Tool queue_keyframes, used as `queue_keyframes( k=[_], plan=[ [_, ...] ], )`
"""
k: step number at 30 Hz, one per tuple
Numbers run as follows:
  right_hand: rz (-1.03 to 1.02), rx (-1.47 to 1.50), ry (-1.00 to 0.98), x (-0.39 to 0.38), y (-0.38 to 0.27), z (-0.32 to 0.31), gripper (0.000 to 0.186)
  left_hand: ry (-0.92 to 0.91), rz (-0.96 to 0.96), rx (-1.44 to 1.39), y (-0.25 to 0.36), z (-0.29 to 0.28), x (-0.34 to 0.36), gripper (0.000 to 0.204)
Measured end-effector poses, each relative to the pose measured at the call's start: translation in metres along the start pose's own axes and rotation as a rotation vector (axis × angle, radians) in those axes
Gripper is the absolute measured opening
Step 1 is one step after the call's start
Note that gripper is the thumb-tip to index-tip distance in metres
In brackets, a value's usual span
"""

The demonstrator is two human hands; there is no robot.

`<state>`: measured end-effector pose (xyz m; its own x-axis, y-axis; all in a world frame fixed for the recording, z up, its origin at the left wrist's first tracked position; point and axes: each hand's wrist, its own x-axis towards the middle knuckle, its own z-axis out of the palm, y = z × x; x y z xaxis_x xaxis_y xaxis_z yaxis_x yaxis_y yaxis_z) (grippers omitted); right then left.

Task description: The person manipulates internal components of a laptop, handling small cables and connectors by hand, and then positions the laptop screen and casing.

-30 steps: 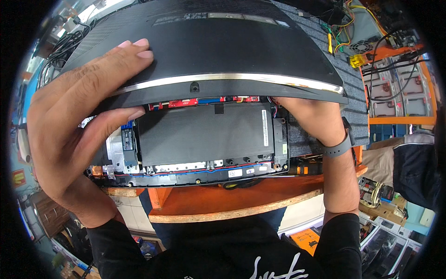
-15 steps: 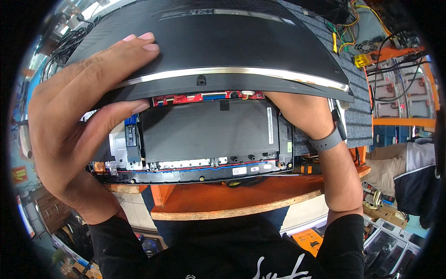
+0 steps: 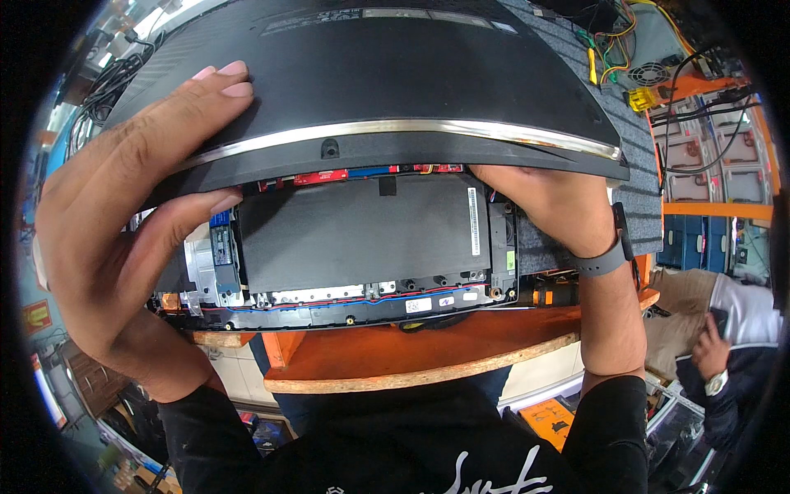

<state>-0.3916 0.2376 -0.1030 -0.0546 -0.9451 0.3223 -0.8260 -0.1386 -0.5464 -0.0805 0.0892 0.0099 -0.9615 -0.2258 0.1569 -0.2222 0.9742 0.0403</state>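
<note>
A black laptop cover (image 3: 370,78) with a shiny silver strip along its near edge is tilted up over an opened laptop base. My left hand (image 3: 136,165) grips the cover's left front corner, fingers on top and thumb underneath. Below it, the base shows a large flat black battery (image 3: 354,230), a red circuit board (image 3: 321,177) and thin red and blue wires along the near edge. My right hand (image 3: 535,198) reaches under the cover's right side from the near side, a grey watch band on the wrist. The cover hides its fingers.
The laptop lies on a grey ribbed mat (image 3: 634,206) above an orange wooden bench edge (image 3: 420,362). A yellow-handled tool (image 3: 591,67), loose wires and a small fan (image 3: 648,74) are at the far right. Black cables (image 3: 111,86) bunch at far left. Another person's hand (image 3: 709,350) shows at right.
The cover and my left hand have shifted slightly left, and more of the red board is covered. My right wrist has moved a little right. The other person's hand has come into view.
</note>
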Motion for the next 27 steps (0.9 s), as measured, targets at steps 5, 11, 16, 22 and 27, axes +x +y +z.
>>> queue_keyframes(
  k=[5,11,16,22,27],
  plan=[
    [-0.039,-0.026,0.02,-0.0007,0.0051,0.0029,0.024,-0.009,0.017,0.001,-0.0047,0.0017,-0.0006,0.052],
    [-0.062,-0.064,0.013,-0.0007,0.0069,0.0042,0.025,-0.037,0.045,0.019,-0.0066,-0.0001,0.0005,0.051],
    [-0.053,-0.058,0.005,-0.0008,0.0039,0.0058,0.025,-0.055,0.046,0.037,-0.008,-0.0016,-0.0025,0.052],
    [-0.057,-0.112,-0.027,-0.0007,0.0068,0.0049,0.027,0.008,0.007,0.02,-0.0047,0.0048,-0.0005,0.05],
    [-0.085,-0.154,-0.028,0.0012,0.0045,0.0045,0.027,0.009,-0.003,0.026,-0.0032,0.0043,-0.0018,0.05]
  ],
)
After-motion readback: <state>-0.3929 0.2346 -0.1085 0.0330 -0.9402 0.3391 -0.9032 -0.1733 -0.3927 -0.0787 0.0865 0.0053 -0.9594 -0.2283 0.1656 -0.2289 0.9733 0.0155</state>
